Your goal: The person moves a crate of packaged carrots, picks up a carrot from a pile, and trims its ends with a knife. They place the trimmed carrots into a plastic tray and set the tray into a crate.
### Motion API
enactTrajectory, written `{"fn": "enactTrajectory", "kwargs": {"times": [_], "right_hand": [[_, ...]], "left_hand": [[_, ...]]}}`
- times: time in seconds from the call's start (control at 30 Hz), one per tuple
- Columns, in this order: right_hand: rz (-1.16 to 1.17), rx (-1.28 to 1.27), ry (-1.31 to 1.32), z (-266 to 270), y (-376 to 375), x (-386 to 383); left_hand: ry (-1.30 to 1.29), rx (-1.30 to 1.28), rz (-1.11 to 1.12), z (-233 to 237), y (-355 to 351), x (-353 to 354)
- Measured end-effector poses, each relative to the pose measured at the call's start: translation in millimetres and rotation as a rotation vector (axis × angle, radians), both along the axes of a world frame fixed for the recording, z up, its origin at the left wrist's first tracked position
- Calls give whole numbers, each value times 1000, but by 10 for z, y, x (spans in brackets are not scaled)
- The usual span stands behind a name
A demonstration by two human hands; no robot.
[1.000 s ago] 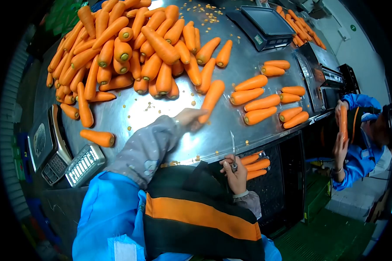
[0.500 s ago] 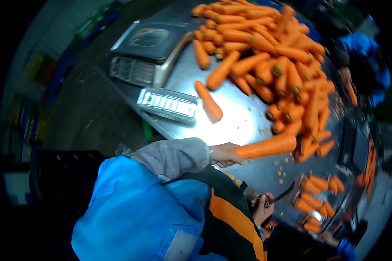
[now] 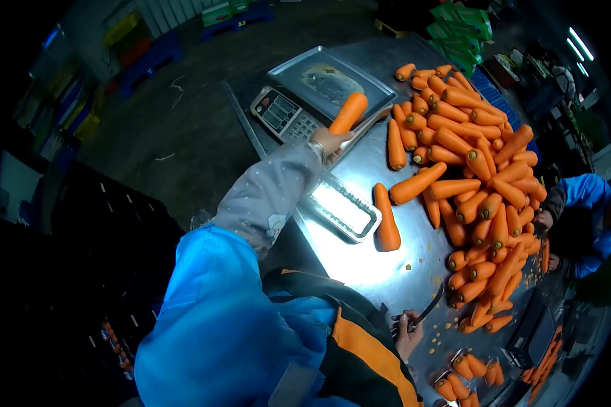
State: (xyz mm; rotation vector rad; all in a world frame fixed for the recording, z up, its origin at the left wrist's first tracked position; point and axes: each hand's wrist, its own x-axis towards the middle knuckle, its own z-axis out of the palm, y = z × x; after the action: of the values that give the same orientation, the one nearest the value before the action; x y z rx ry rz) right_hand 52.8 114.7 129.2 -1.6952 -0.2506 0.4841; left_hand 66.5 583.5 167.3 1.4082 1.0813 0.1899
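My left hand [image 3: 330, 141] is closed round the lower end of a large carrot [image 3: 349, 112], held over the front edge of a weighing scale [image 3: 332, 80]. In my right hand [image 3: 407, 332] is a knife [image 3: 430, 303] with a dark curved blade, near the table's front edge. A clear plastic tray [image 3: 344, 207] lies on the metal table [image 3: 360, 266] below the scale. One loose carrot [image 3: 387, 218] rests beside the tray, at the left of a big carrot pile [image 3: 482, 169].
Across the table at the right, a co-worker in blue sleeves [image 3: 587, 193] has both hands near a carrot. Packed carrots [image 3: 470, 366] in clear trays lie at the lower right, near a dark device [image 3: 531, 332]. Green bags [image 3: 458, 34] stand behind the table.
My left hand has carried its carrot from above the table's middle up and left to the scale. The knife stays in my right hand. The camera view has shifted.
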Motion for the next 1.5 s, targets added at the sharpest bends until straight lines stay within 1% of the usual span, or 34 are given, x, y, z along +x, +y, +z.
{"fn": "enactTrajectory", "kwargs": {"times": [0.1,0.17,0.2,0.3,0.37,0.4,0.5,0.53,0.63,0.73,0.87,0.97,1.1,1.2,1.3,1.37,1.4,1.43,1.5], "right_hand": [[-16,-71,-15,25,-26,-44],[-56,-78,-8,26,-20,-67],[-85,-73,6,33,-13,-96],[-119,-58,26,10,-18,-142],[-113,-58,25,2,1,-145],[-107,-63,23,5,22,-143],[-94,-62,23,15,84,-159],[-92,-57,22,19,107,-159],[-88,-53,9,53,139,-173],[-82,-42,-26,15,123,-179],[-58,-57,-9,43,147,-165],[-26,-84,7,73,230,-166],[40,-94,58,42,326,-121],[120,-105,29,-6,411,-62],[121,-108,-4,-27,428,-4],[63,-110,8,24,420,34],[40,-70,44,88,432,99],[-42,-56,223,184,440,154],[-21,208,321,284,457,335]], "left_hand": [[-121,-77,56,94,-349,-323],[-220,-239,66,64,-490,-627],[-265,-322,72,24,-510,-791],[-330,-437,172,-220,-414,-1185],[-371,-511,248,-342,-328,-1274],[-393,-546,285,-315,-301,-1296],[-392,-476,240,-203,-304,-1107],[-378,-475,177,-175,-276,-1030],[-374,-456,175,43,-376,-732],[-405,-499,175,51,-284,-436],[-593,-717,94,-72,-67,-92],[-577,-696,21,-221,18,32],[-480,-661,101,-155,-97,-15],[-525,-630,-11,-347,-12,49],[-516,-291,-134,-129,-275,-257],[-454,-242,-306,-23,-428,-508],[-431,-246,-393,130,-508,-640],[-407,-257,-486,258,-583,-755],[-370,-287,-676,255,-701,-857]]}}
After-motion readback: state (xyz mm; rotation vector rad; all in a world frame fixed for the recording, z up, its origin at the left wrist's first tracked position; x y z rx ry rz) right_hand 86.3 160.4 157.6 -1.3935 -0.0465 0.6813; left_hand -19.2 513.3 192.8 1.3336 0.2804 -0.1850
